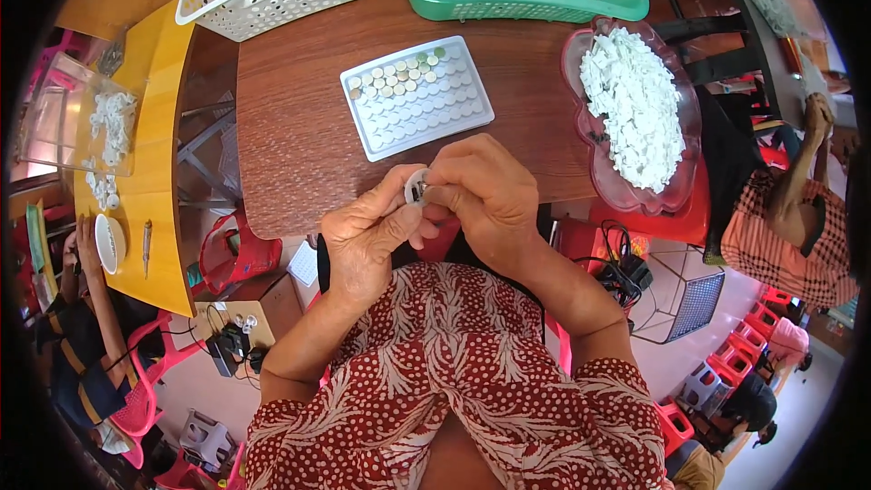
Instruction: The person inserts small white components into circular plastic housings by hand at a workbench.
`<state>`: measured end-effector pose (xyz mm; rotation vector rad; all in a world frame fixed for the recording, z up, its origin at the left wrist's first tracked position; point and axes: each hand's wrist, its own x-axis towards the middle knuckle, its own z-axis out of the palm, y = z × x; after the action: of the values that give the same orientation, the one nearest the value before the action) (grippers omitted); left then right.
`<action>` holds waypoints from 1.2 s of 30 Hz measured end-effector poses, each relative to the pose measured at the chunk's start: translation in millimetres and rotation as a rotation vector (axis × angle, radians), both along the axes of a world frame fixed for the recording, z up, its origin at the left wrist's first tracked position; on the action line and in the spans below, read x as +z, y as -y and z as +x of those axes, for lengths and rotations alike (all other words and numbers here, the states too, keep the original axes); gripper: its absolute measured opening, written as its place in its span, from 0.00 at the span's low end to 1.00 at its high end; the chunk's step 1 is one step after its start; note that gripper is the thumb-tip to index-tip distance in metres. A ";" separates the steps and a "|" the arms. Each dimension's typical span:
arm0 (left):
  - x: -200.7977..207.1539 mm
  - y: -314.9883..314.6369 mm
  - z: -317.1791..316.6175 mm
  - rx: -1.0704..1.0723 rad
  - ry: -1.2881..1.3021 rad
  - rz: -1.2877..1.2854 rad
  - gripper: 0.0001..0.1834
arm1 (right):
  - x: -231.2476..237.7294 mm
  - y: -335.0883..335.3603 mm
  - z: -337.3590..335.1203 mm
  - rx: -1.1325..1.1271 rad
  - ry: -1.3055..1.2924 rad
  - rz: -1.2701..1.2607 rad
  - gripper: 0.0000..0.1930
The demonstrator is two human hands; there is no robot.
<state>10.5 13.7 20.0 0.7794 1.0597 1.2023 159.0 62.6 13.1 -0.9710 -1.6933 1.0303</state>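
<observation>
Over the table's near edge, my left hand (pixel 367 236) pinches a small round white plastic part (pixel 415 187) with a dark slot in it. The fingers of my right hand (pixel 485 200) are closed at the part's right side; whether they grip the part itself or a tiny piece is hidden. Just beyond my hands lies a white tray (pixel 408 134) with rows of round pockets. Several small pale, coin-like discs (pixel 399 78) sit in its far rows, a few of them greenish.
A pink scalloped bowl (pixel 573 68) heaped with small white plastic pieces (pixel 635 113) stands on the right. At the back are a white perforated basket (pixel 272 2) and a green basket (pixel 508 7) holding white parts. Other people sit at both sides, one near a yellow table (pixel 159 172).
</observation>
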 end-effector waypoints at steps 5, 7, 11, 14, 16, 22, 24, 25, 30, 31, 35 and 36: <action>-4.8 1.5 1.6 0.011 -0.010 -0.007 0.19 | -1.8 -4.9 -0.3 -0.020 0.162 0.297 0.10; -4.8 2.0 1.2 0.019 -0.001 -0.010 0.19 | -2.9 -6.0 2.0 0.006 0.131 0.210 0.09; -4.1 1.1 -2.5 -0.018 -0.024 -0.012 0.19 | 4.1 -1.1 3.7 0.048 -0.013 -0.270 0.07; -3.5 0.7 -2.9 -0.043 -0.036 0.001 0.20 | 7.9 0.2 1.9 0.011 -0.122 -0.434 0.05; -5.3 1.2 -3.8 -0.053 -0.036 0.000 0.20 | 10.5 -2.3 2.1 0.041 -0.122 -0.477 0.05; -6.7 1.4 -2.8 -0.057 -0.099 0.030 0.19 | 5.2 -1.6 1.0 0.051 -0.064 -0.431 0.07; -5.3 -1.6 -1.7 -0.053 -0.074 0.014 0.19 | 1.9 -1.4 -0.4 0.028 -0.042 -0.395 0.07; -4.6 -3.2 -2.0 -0.053 -0.075 0.016 0.19 | -2.0 -1.7 -1.0 0.014 -0.027 -0.294 0.07; -0.3 -5.0 0.2 0.026 -0.017 0.033 0.19 | -1.3 -2.9 -9.1 -0.022 -0.037 -0.040 0.06; -1.0 -4.3 1.4 0.026 -0.019 0.032 0.19 | -1.8 -1.6 -10.9 -0.034 -0.075 -0.116 0.06; -6.3 -2.9 3.7 0.082 -0.215 0.153 0.21 | 5.0 1.3 -16.2 -0.016 -0.285 -0.425 0.05; -6.7 -3.6 3.4 0.093 -0.211 0.128 0.21 | 5.6 0.3 -16.3 -0.015 -0.288 -0.424 0.05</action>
<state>13.9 17.3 13.3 0.9812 1.2110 1.2973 142.8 62.3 18.8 -1.0370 -1.2546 1.4794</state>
